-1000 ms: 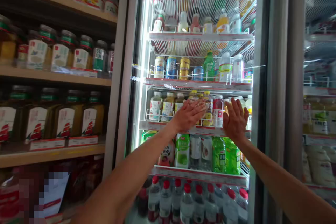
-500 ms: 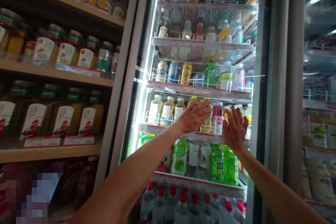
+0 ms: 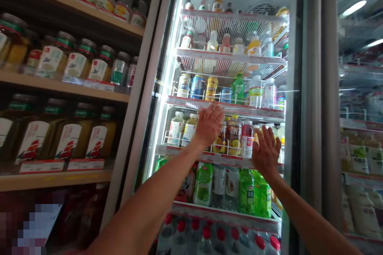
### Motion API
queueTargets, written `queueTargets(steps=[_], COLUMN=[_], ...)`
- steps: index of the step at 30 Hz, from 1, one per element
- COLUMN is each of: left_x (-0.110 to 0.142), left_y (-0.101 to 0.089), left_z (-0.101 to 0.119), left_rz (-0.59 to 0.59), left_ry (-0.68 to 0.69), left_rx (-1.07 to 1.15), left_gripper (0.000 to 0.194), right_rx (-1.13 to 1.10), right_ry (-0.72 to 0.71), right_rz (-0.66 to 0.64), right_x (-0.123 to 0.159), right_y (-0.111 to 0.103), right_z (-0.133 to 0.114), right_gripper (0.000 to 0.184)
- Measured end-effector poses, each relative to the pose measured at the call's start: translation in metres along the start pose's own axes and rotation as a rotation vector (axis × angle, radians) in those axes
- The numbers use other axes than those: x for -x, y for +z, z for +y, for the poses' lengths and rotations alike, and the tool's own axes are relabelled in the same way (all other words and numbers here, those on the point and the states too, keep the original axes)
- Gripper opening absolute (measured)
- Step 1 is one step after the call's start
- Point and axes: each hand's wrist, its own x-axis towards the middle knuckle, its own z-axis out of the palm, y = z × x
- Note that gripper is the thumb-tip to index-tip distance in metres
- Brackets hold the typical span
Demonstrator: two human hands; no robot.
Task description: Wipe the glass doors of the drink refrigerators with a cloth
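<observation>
Both my arms reach up to the glass door (image 3: 167, 99) of a lit drinks fridge. My left hand (image 3: 209, 123) lies flat with fingers stretched, level with the third shelf (image 3: 221, 159) of yellow and red bottles (image 3: 247, 139). My right hand (image 3: 266, 151) is also open and flat, a little lower and to the right, near the door's right frame (image 3: 295, 127). Neither hand holds anything. Whether the palms touch the glass I cannot tell.
Inside the fridge are wire shelves with cans (image 3: 211, 87), green bottles (image 3: 247, 189) and red-capped water bottles (image 3: 206, 239). Wooden shelves (image 3: 60, 85) of glass jars stand at the left. A second fridge door (image 3: 359, 127) is at the right.
My left hand has slid up and to the left, from the red bottle toward the shelf edge above. My right hand stayed about where it was. The view has tilted up.
</observation>
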Motion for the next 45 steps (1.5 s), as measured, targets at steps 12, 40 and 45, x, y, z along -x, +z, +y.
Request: queueTargets(steps=[12, 40, 45], left_x=[0.025, 0.077, 0.079], left_y=[-0.013, -0.027, -0.025], left_z=[-0.030, -0.088, -0.084], left_rz=[-0.009, -0.019, -0.014], left_ry=[-0.046, -0.059, -0.101], left_rx=[0.131, -0.065, -0.072], left_gripper=[0.066, 0.058, 0.059], right_rx=[-0.510, -0.076, 0.011], right_ry=[-0.053, -0.094, 0.572], right_rz=[-0.153, -0.138, 0.136], right_x=[-0.059, -0.081, -0.074], right_y=[0.009, 0.005, -0.008], right_z=[-0.142, -0.053, 0.041], right_gripper=[0.049, 0.040, 0.045])
